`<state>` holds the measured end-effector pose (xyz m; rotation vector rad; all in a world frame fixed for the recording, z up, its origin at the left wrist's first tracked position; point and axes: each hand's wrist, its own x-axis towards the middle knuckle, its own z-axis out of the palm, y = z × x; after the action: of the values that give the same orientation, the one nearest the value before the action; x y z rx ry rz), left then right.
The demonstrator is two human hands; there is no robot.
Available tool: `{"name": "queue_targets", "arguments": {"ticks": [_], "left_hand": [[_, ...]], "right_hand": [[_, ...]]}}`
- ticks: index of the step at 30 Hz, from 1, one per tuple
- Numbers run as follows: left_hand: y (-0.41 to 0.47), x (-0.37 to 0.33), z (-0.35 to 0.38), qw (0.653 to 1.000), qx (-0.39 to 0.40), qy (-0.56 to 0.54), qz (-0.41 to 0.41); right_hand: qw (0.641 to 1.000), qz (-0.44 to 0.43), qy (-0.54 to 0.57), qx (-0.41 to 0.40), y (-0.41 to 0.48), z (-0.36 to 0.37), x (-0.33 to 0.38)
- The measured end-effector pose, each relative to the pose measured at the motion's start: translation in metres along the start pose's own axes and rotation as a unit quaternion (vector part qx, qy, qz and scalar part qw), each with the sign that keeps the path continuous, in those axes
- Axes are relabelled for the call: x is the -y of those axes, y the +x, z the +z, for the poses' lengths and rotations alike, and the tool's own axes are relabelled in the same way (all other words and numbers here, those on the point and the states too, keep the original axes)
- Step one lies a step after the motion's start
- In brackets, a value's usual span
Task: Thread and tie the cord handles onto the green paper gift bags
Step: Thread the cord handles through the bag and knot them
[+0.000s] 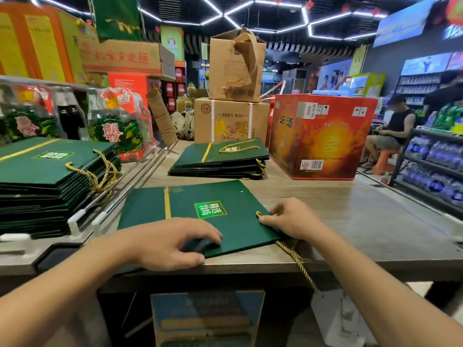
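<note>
I see my left hand [172, 242] gripping the near edge of the green gift bag [147, 209], which lies flat on the near side of the wooden table [350, 221]. My right hand [293, 219] pinches the gold cord [296, 258] at the bag's right edge.

To the right of our right hand [293, 221] the table [370, 221] is open wood, so a hand can slide there. Ahead of both hands a low stack of bags [220, 159] blocks the way, with a big red box [323, 136] just beside it. Left of our left hand [172, 242], a metal rail [120, 194] and a tall pile of bags [50, 176] close that side. The green bag [190, 209] our left hand grips lies flat, easy to pass over. The gold cord [298, 261] our right hand pinches hangs off the near edge.
</note>
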<state>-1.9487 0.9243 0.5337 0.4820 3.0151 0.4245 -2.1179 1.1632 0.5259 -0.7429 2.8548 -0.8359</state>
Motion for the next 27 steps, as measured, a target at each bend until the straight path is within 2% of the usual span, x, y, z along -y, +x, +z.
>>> {"name": "queue_targets", "arguments": {"ticks": [2, 4, 6, 8, 11, 14, 16, 18, 20, 23, 27], "left_hand": [[0.006, -0.002, 0.004, 0.997, -0.047, 0.004, -0.057], [0.015, -0.005, 0.013, 0.988, -0.059, 0.023, -0.139], [0.024, -0.003, 0.023, 0.982, -0.071, 0.065, -0.164], [0.027, 0.008, 0.028, 0.981, -0.079, 0.085, -0.157], [0.026, 0.020, 0.023, 0.986, -0.086, 0.051, -0.136], [0.034, 0.024, 0.015, 0.985, -0.072, 0.037, -0.150], [0.049, 0.023, 0.007, 0.982, -0.092, 0.024, -0.165], [0.069, 0.016, -0.001, 0.980, -0.142, -0.027, -0.136], [0.093, 0.006, -0.006, 0.979, -0.156, -0.100, -0.087], [0.126, -0.002, -0.009, 0.968, -0.174, -0.178, -0.035], [0.146, 0.003, -0.016, 0.948, -0.176, -0.263, -0.046]], "right_hand": [[1.000, -0.025, 0.012, 0.006, -0.002, 0.004, 0.002], [0.998, -0.054, 0.018, 0.012, -0.004, 0.005, 0.001], [0.996, -0.079, 0.020, 0.019, -0.003, 0.002, -0.004], [0.995, -0.088, 0.025, 0.040, -0.002, -0.007, -0.014], [0.994, -0.087, 0.018, 0.059, 0.000, -0.020, -0.031], [0.992, -0.122, 0.018, 0.032, 0.006, -0.026, -0.039], [0.986, -0.150, 0.066, 0.014, 0.010, -0.028, -0.035], [0.976, -0.168, 0.137, 0.019, 0.015, -0.028, -0.023], [0.967, -0.179, 0.180, 0.035, 0.022, -0.027, -0.008], [0.960, -0.165, 0.223, 0.050, 0.036, -0.024, 0.010], [0.941, -0.086, 0.310, 0.105, 0.056, -0.025, 0.016]]}}
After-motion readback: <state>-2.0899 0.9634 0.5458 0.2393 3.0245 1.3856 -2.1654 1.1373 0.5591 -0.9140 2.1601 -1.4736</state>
